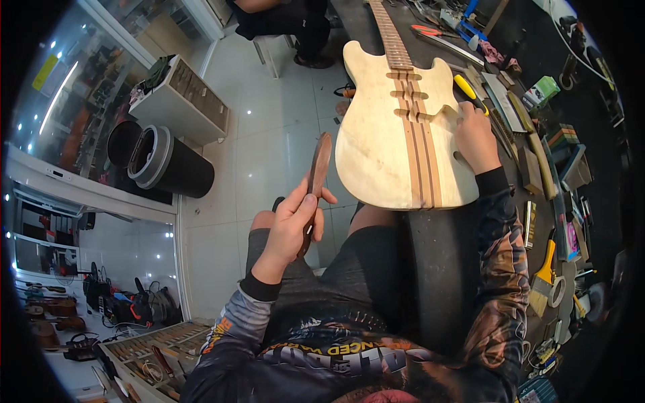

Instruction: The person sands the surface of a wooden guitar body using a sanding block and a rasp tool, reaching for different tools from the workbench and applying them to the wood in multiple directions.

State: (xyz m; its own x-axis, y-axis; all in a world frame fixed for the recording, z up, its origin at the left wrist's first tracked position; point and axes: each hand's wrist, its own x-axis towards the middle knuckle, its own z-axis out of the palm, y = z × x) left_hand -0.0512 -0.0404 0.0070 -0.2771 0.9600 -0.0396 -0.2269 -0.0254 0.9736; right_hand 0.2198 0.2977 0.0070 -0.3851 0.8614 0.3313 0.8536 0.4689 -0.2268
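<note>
Left hand (299, 218) holds one brown piece (322, 158); right hand (476, 140) on one guitar (373, 138).

Guitar (373, 144), paintbrush (545, 272) on dark bench (357, 25)

Guitar body (376, 151) of smooth, matt wood.

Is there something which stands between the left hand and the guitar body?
Nothing visible does. In the gap between the left hand and the guitar body, only tiled floor shows below. The brown wooden piece in that hand appears clear of the body.
</note>
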